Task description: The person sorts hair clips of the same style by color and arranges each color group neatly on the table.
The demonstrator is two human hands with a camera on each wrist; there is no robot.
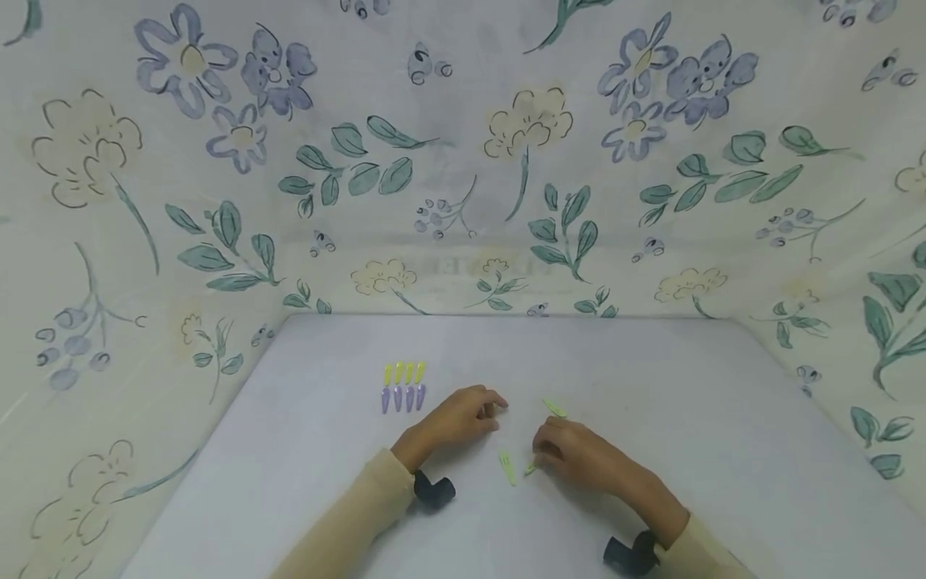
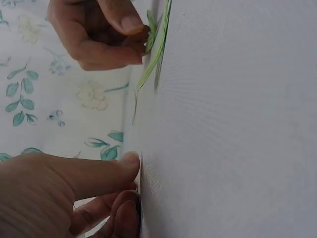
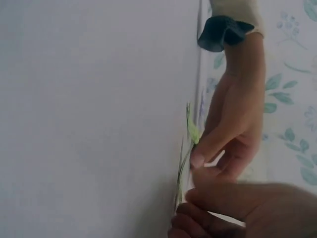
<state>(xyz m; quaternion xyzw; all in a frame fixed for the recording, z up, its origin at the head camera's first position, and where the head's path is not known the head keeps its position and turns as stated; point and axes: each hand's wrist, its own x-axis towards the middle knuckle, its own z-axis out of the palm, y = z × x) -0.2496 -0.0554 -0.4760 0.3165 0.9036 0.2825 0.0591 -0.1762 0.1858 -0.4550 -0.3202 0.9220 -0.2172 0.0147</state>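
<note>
My right hand (image 1: 579, 457) pinches a light green snap hair clip (image 1: 530, 468) low over the white table. Left of it lies a second green hair clip (image 1: 507, 467), and a third green clip (image 1: 555, 408) lies just beyond the right hand's knuckles. My left hand (image 1: 461, 416) rests at the tabletop with loosely bent fingers, thumb and forefinger apart, holding nothing that shows. In the left wrist view, the right hand (image 2: 101, 34) appears at the top with its green clip (image 2: 150, 32) by the thumb. The right wrist view shows the right hand's fingertips (image 3: 190, 208) close to the table.
Left of the left hand, a row of yellow hair clips (image 1: 403, 373) sits above a row of purple clips (image 1: 403, 399), several in each. A white table (image 1: 304, 482) spreads under everything. Flower-printed cloth (image 1: 463, 161) rises behind and at both sides. Each wrist wears a black band.
</note>
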